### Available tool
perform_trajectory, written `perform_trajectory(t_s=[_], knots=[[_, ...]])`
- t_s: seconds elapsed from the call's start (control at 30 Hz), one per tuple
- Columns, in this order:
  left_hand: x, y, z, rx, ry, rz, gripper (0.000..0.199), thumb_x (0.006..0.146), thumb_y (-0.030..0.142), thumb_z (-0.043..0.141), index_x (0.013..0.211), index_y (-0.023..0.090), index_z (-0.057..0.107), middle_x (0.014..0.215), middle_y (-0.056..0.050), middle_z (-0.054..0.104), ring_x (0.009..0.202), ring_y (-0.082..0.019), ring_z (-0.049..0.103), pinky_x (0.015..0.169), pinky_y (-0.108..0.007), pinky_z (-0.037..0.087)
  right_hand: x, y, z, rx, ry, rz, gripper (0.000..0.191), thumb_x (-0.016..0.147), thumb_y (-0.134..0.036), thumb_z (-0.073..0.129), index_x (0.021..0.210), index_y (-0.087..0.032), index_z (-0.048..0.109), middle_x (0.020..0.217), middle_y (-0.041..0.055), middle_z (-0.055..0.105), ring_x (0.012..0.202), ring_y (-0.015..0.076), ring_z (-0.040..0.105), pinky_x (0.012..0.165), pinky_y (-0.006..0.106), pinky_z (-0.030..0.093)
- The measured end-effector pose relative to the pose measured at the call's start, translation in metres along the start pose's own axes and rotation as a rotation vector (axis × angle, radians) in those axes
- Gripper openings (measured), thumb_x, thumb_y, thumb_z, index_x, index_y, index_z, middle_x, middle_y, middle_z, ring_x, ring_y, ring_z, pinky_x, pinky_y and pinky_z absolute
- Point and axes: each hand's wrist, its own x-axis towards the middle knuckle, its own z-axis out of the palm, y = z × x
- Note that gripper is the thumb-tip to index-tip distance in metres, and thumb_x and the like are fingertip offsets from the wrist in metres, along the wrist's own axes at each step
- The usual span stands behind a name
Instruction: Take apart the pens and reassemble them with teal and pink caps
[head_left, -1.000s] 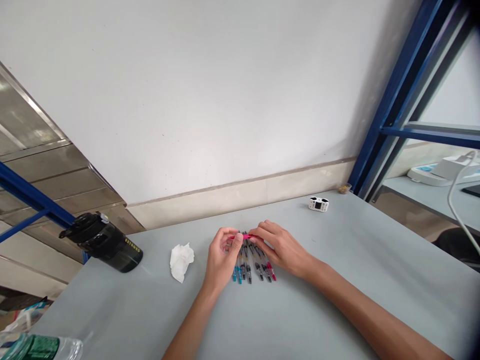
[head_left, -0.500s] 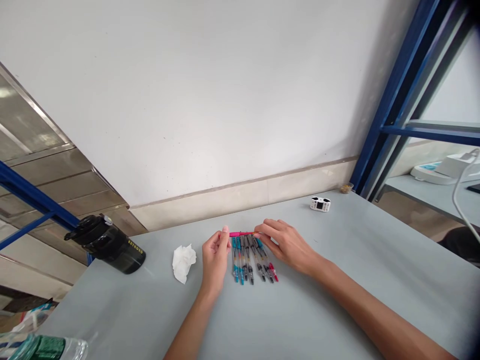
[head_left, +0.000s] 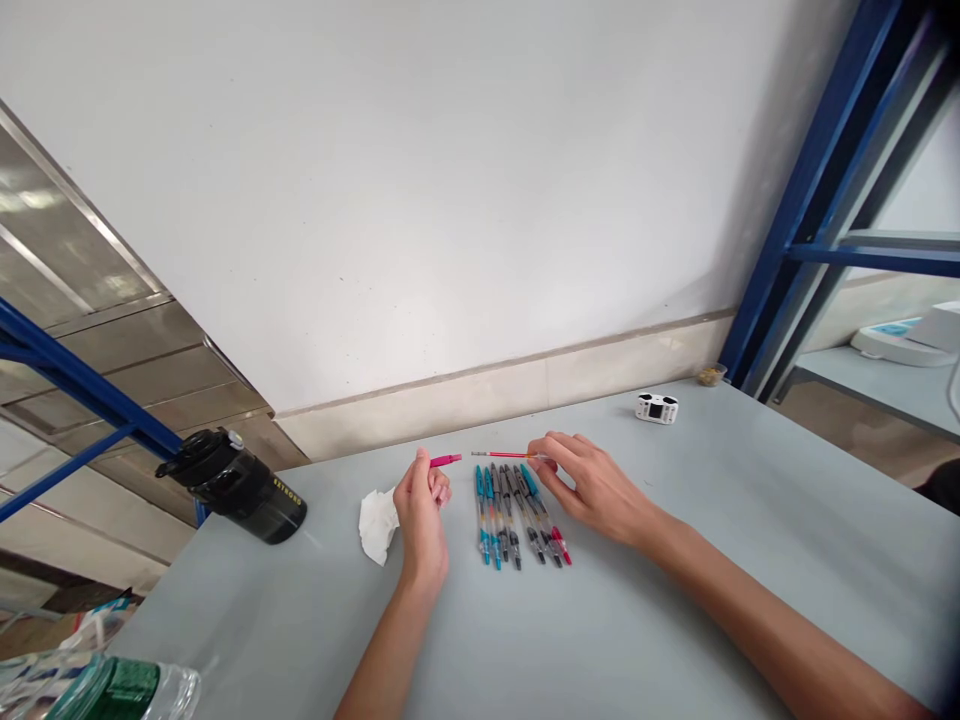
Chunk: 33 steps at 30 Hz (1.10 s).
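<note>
My left hand (head_left: 422, 515) is closed, pinching a short pink pen barrel piece (head_left: 447, 460) between thumb and fingers. Across from it, my right hand (head_left: 592, 485) grips the right end of a thin red pen refill (head_left: 504, 454), held level. A small gap separates the refill's left end from the pink piece. Just below the refill, several clear pens (head_left: 515, 520) with blue, grey and red parts lie side by side. The fingers of my right hand hide the refill's far end.
A crumpled white tissue (head_left: 377, 525) lies left of my left hand. Farther left is a black bottle (head_left: 247, 495). A white device (head_left: 657, 408) and a small clear bowl (head_left: 711, 375) sit at the back right. A green-banded container (head_left: 124, 690) is at lower left.
The pink piece and the red refill, end to end before, are now apart. My left hand has drawn back left towards the tissue. The view has shifted slightly.
</note>
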Motion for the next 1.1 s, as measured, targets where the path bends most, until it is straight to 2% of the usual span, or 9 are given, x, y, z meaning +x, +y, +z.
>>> perform_trajectory(t_s=[0.3, 0.73, 0.9, 1.1], knots=[[-0.003, -0.005, -0.001, 0.06, -0.053, 0.022, 0.061, 0.099, 0.062, 0.07, 0.066, 0.023, 0.035, 0.068, 0.006, 0.028, 0.062, -0.012, 0.029, 0.056, -0.025, 0.032, -0.001, -0.001, 0.003, 0.008, -0.033, -0.013, 0.018, 0.117, -0.029, 0.04, 0.117, -0.025, 0.058, 0.095, 0.0033, 0.065, 0.075, 0.0202, 0.055, 0.079, 0.036, 0.041], [-0.01, 0.003, 0.001, 0.286, 0.002, 0.161, 0.06, 0.102, 0.06, 0.066, 0.069, 0.023, 0.031, 0.072, 0.004, 0.024, 0.066, -0.014, 0.024, 0.059, -0.028, 0.026, -0.001, 0.002, 0.005, -0.015, -0.043, -0.028, 0.019, 0.117, -0.029, 0.041, 0.117, -0.025, 0.059, 0.095, 0.0035, 0.065, 0.076, 0.0199, 0.056, 0.08, 0.037, 0.041], [-0.013, 0.002, 0.003, 0.362, -0.114, 0.172, 0.059, 0.104, 0.061, 0.062, 0.07, 0.023, 0.033, 0.072, 0.004, 0.026, 0.068, -0.014, 0.027, 0.061, -0.028, 0.027, -0.002, -0.001, 0.003, 0.013, -0.06, -0.026, 0.019, 0.117, -0.03, 0.04, 0.117, -0.025, 0.058, 0.098, 0.0046, 0.067, 0.077, 0.0205, 0.057, 0.081, 0.038, 0.044], [-0.019, 0.002, 0.008, 0.442, -0.285, 0.129, 0.055, 0.103, 0.064, 0.062, 0.071, 0.022, 0.046, 0.07, 0.003, 0.041, 0.068, -0.015, 0.039, 0.063, -0.028, 0.033, -0.005, -0.005, 0.007, 0.086, -0.128, 0.002, 0.018, 0.117, -0.035, 0.042, 0.119, -0.025, 0.057, 0.103, 0.0066, 0.069, 0.087, 0.0231, 0.063, 0.081, 0.038, 0.049]])
